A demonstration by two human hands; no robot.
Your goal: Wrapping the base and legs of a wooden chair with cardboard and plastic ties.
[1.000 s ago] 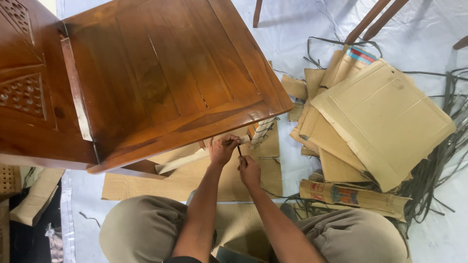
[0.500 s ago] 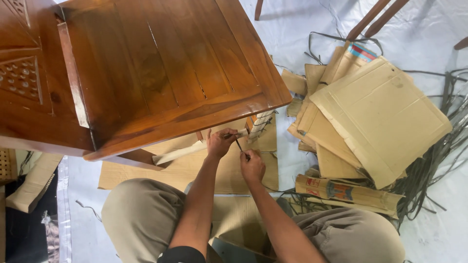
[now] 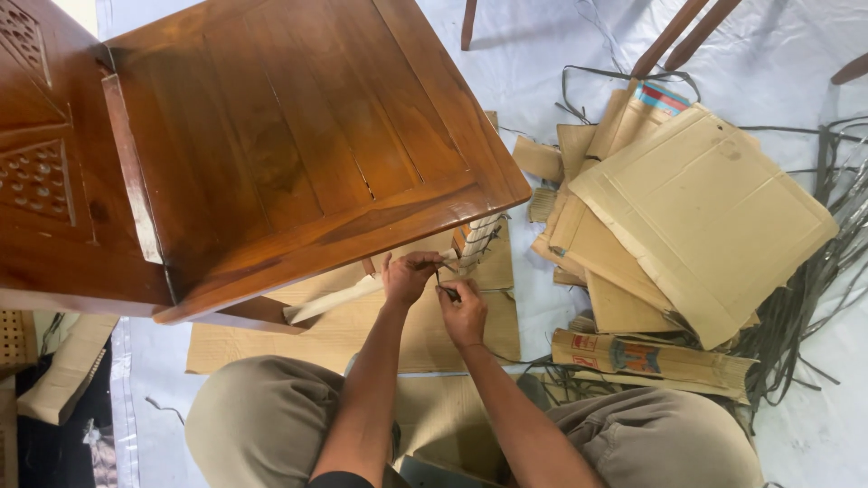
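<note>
Cardboard-wrapped chair leg (image 3: 479, 242), front right corner under the seat edge of the dark wooden chair (image 3: 289, 154): several turns of dark strap (image 3: 443, 280) already cross the wrap, so binding on this leg appears partly done, not finished. The strap end sits between the two hands, just below the seat rail. Left hand (image 3: 409, 276): grip closed, fingers curled on the strap and the cardboard strip (image 3: 336, 300) lying along the front rail. Right hand (image 3: 463, 312): grip closed, pinching the strap just beside the left hand; both hands nearly touching. Judgement: the strap still needs securing at this corner; the front-rail strip looks loose at its far end and shows no binding. Other legs hidden by the seat, status cannot be told. Outward: flattened cardboard sheet (image 3: 353, 334) lies on the floor under the hands, between the person's knees. To the right, a heap of cardboard pieces (image 3: 696, 208), one folded printed carton (image 3: 651, 360) near the right knee, and a tangle of loose dark straps (image 3: 814, 298) beyond. Floor (image 3: 542, 54) covered in pale sheeting. Legs of other furniture (image 3: 674, 36) at the top edge.
</note>
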